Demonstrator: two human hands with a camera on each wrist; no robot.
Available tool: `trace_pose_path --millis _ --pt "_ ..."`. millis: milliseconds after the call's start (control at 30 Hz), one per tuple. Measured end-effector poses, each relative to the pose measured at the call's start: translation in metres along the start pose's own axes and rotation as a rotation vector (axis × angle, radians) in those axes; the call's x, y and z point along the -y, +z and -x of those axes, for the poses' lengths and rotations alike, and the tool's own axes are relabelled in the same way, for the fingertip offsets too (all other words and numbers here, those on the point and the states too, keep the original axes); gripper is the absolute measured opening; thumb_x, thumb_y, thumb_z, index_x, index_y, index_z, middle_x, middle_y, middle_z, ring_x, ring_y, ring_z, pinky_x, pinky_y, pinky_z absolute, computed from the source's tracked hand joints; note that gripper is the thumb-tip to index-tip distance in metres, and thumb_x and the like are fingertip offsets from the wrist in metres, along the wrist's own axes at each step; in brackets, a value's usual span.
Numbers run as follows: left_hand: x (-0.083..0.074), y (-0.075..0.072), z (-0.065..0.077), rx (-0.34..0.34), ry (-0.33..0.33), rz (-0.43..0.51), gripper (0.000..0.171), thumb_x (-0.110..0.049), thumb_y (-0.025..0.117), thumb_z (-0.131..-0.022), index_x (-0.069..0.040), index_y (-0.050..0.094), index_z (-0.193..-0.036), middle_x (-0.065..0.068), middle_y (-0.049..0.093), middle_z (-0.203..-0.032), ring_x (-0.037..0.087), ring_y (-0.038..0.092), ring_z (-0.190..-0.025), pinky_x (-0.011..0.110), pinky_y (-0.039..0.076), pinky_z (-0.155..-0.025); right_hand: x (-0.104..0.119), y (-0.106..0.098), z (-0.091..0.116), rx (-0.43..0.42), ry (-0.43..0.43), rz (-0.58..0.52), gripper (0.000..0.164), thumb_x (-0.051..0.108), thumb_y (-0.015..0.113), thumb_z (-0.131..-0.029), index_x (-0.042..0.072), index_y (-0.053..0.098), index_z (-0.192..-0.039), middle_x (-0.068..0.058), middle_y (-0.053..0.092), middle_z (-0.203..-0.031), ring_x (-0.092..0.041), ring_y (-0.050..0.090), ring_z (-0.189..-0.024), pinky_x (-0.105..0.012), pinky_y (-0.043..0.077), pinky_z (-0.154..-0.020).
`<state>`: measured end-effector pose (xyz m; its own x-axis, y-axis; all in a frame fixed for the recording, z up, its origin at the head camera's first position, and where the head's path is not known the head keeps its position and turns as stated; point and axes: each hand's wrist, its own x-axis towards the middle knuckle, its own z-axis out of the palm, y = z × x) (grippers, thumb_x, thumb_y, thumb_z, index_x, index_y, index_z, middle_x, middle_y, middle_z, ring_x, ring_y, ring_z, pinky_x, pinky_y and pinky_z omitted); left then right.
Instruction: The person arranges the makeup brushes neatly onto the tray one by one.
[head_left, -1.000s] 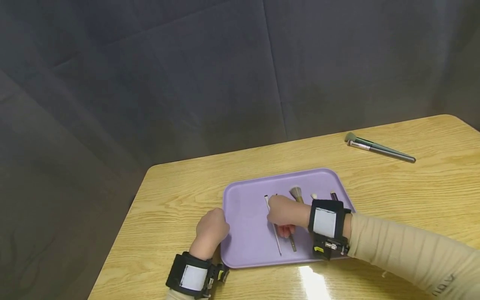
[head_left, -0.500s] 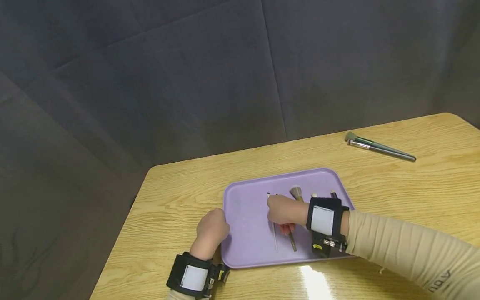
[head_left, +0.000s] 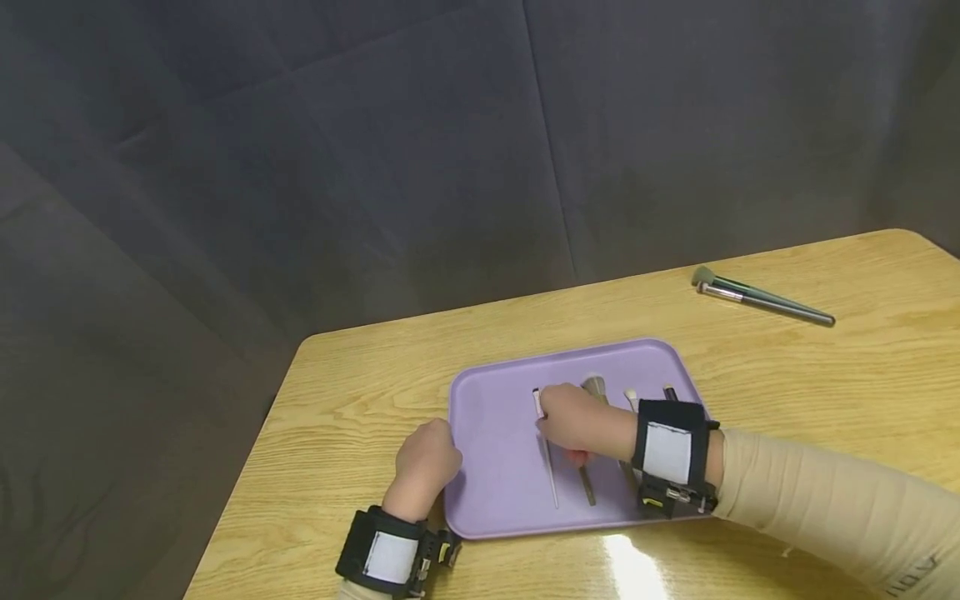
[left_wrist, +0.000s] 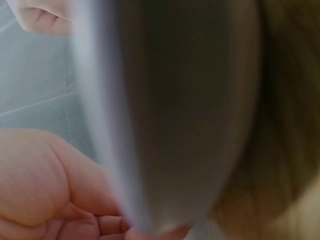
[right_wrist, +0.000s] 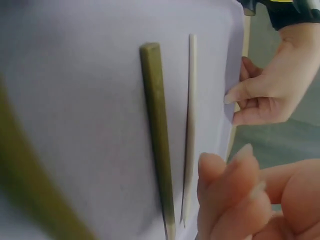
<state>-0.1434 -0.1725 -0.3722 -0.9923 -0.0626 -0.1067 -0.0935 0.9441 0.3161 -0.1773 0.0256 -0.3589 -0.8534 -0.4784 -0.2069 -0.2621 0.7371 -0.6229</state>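
Note:
On the purple tray point(head_left: 487, 492) lies a slim white-handled makeup brush point(head_left: 551, 479), with its small dark-tipped head pointing away. My right hand point(head_left: 577, 421) pinches it near the head with curled fingers; the fingertip contact is partly hidden. Just right of it, an olive-brown brush handle point(right_wrist: 159, 120) shows from beneath this hand. My left hand point(head_left: 427, 457) grips the tray's left rim, thumb on the edge and fingers curled, as the right wrist view shows. The left wrist view is mostly filled by the blurred tray edge point(left_wrist: 107, 125).
Also on the tray are a fluffy brush point(head_left: 595, 385), a white-tipped brush point(head_left: 631, 396) and a dark brush point(head_left: 670, 392), partly covered by my right hand or wrist. A green brush point(head_left: 702, 276) and a grey-handled brush point(head_left: 783, 309) lie together on the wooden table point(head_left: 375, 367), back right.
Over the last second the white brush has turned slightly, its near end shifting left. My right wrist has since moved a little to the right. The left hand stays on the tray rim.

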Motion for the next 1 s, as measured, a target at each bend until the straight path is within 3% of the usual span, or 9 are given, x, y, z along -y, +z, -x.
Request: trace_pose_path --millis 167,433,667,1000 --pt "0.001 0.0 0.0 0.004 -0.006 -0.006 0.009 0.002 0.053 -0.075 0.006 0.059 -0.082 0.011 0.053 -0.064 0.02 0.049 -0.052 0.032 0.041 -0.044 -0.007 -0.009 0.009 -0.047 -0.043 -0.004 0.018 0.011 0.052 -0.089 0.006 0.051 -0.072 -0.004 0.05 -0.049 -0.014 0.048 -0.037 -0.027 0.04 -0.04" --pt "0.001 0.0 0.001 -0.003 0.002 -0.013 0.008 0.002 0.053 -0.075 0.005 0.058 -0.08 0.01 0.052 -0.064 0.02 0.048 -0.053 0.032 0.04 -0.045 -0.027 -0.02 0.014 -0.034 -0.104 -0.049 0.016 0.012 0.052 -0.089 0.007 0.055 -0.074 -0.002 0.052 -0.054 -0.014 0.05 -0.043 -0.026 0.04 -0.042" --pt "-0.001 0.0 -0.001 0.0 0.003 -0.008 0.009 0.002 0.053 -0.076 0.005 0.058 -0.082 0.01 0.053 -0.065 0.02 0.048 -0.053 0.032 0.041 -0.046 -0.043 -0.031 0.018 -0.137 -0.195 0.021 0.007 0.01 0.059 -0.082 0.008 0.057 -0.075 0.001 0.05 -0.067 -0.012 0.045 -0.06 -0.03 0.04 -0.055" --pt "-0.002 0.0 -0.002 -0.001 0.008 -0.013 0.007 0.002 0.053 -0.076 0.005 0.058 -0.08 0.01 0.052 -0.064 0.02 0.048 -0.053 0.032 0.041 -0.045 -0.054 -0.04 0.03 -0.175 -0.195 -0.037 0.011 0.006 0.059 -0.082 0.008 0.054 -0.072 0.001 0.048 -0.064 -0.012 0.044 -0.057 -0.029 0.038 -0.052"
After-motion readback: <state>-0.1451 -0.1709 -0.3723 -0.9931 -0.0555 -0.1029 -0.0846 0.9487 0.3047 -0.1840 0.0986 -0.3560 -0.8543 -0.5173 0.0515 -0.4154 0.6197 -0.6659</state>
